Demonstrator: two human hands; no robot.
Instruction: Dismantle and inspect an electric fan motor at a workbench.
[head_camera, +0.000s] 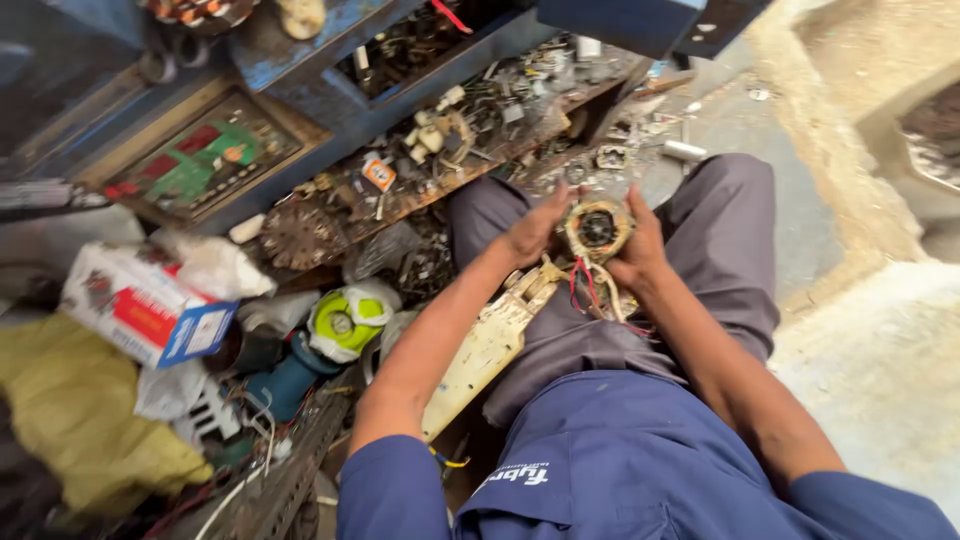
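My left hand (533, 232) and my right hand (640, 243) both grip a round motor stator (598, 228) with copper windings, held over my lap. Red and white wires (585, 285) hang from it down onto my grey trousers (720, 240). A cream plastic tool housing (487, 345) lies across my left thigh, just under my left forearm. I sit with my knees pointing away, wearing a blue shirt.
A blue workbench tray (330, 100) of small metal parts and screws stands ahead. A circular saw blade (300, 238), a yellow-green grinder part (345, 320), a blue power tool (285, 380), a red and white box (140, 305) and a yellow sack (80, 420) crowd the left. Concrete floor lies right.
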